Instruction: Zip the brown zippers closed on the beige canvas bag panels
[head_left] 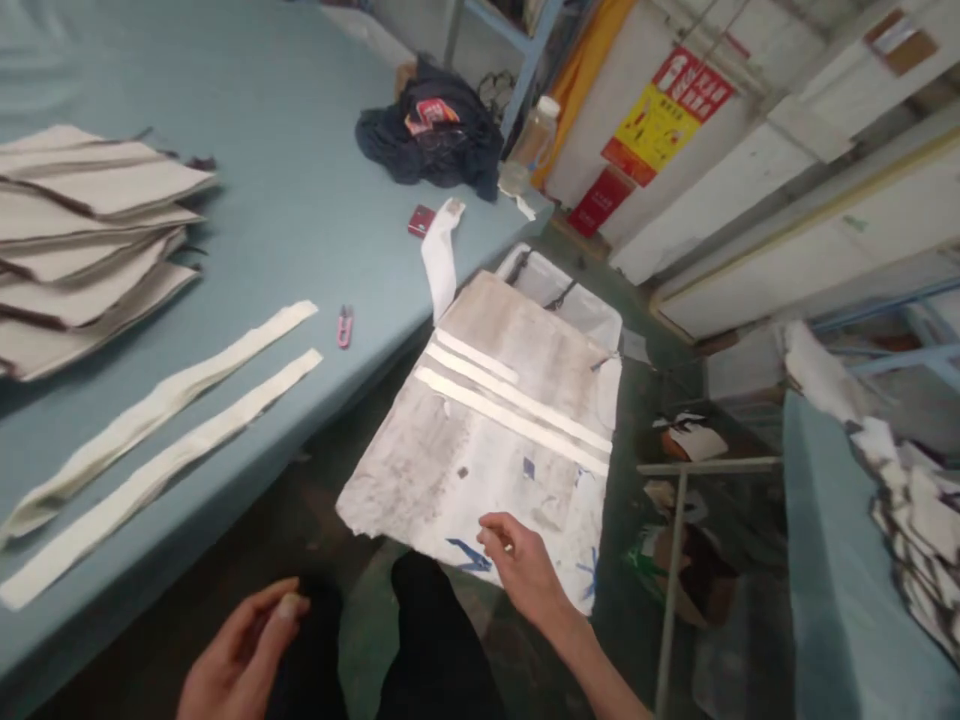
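Observation:
At the lower left, my left hand (244,650) is closed loosely, thumb tip against the fingertips, with nothing visible in it. It hangs in front of the blue-green table's edge. My right hand (525,565) is loosely curled, and no object shows in it. It hovers over the near end of a stained pale board (487,450). Three cream fabric strips (517,410) lie across that board. On the table, two longer cream strips (172,400) lie side by side, with pink thread snips (344,327) near their far ends.
Layered beige fabric pieces (90,220) lie on the table (285,200) at left. At its far end are a dark cloth bundle (435,130), a bottle (536,135), a small red box (421,220) and a white strip (441,260). A white bin (574,290) stands behind the board.

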